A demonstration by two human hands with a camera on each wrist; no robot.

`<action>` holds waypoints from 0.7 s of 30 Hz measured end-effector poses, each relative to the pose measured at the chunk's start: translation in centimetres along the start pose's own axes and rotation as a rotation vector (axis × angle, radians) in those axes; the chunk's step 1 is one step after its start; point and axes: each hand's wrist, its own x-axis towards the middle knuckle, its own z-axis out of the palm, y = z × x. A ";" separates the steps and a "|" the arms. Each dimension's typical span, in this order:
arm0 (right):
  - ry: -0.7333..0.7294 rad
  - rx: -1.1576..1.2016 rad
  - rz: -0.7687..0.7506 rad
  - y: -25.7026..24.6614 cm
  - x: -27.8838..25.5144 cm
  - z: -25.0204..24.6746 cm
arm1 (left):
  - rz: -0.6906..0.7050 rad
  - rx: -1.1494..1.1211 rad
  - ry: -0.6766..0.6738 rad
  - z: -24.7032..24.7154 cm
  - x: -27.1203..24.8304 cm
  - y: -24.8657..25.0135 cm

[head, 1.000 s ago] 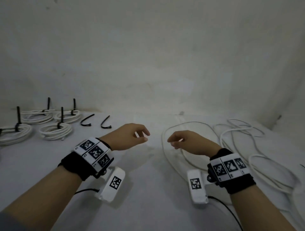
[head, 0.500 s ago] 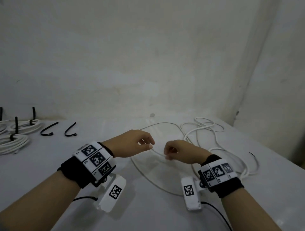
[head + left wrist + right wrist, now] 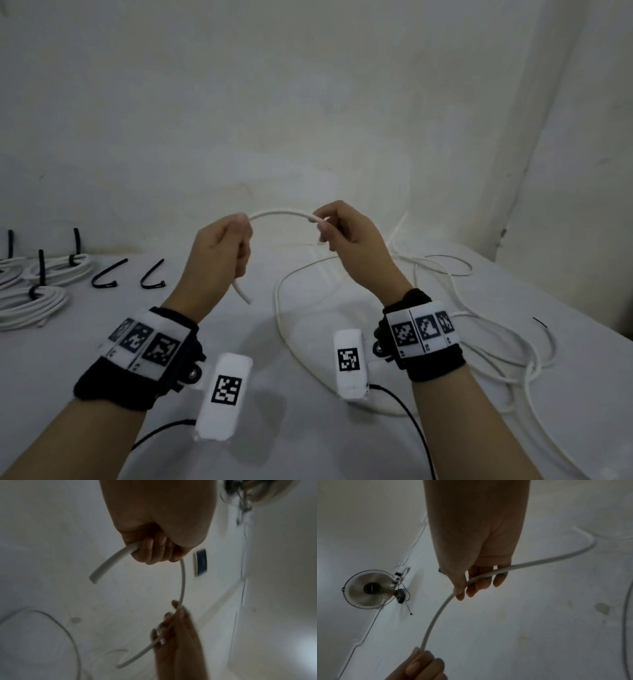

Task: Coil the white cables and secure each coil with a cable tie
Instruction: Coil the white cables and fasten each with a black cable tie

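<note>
A loose white cable [image 3: 279,214] arches between both raised hands above the table. My left hand [image 3: 222,253] grips it near its cut end [image 3: 244,297], which hangs out below the fist; the left wrist view shows the fingers [image 3: 154,550] curled round the cable [image 3: 183,582]. My right hand [image 3: 346,236] pinches the cable a short way along, fingers [image 3: 481,582] curled over the cable [image 3: 436,616]. The remainder of the cable [image 3: 284,329] trails in loose loops on the table [image 3: 291,445] to the right. Two black cable ties [image 3: 106,275] lie at the left.
Several coiled white cables [image 3: 37,301] with black ties stand at the far left of the table. A tangle of loose cable loops [image 3: 507,346] covers the right side. White walls close the back and right. A wall fan [image 3: 370,588] shows in the right wrist view.
Both hands have taken hold of the cable near its end and lifted it off the table. The head view has turned right and nearer.
</note>
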 end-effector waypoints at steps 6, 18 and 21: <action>-0.005 0.049 0.016 1.6 -0.1 3.8 | -0.230 -0.560 -0.048 -3.3 0.1 1.3; -0.488 -0.294 -0.075 1.4 -0.9 8.8 | -0.008 -0.887 0.282 -7.8 1.3 1.9; -0.559 -0.443 -0.206 0.4 -1.2 9.7 | -0.011 -0.758 0.299 -7.3 1.2 1.7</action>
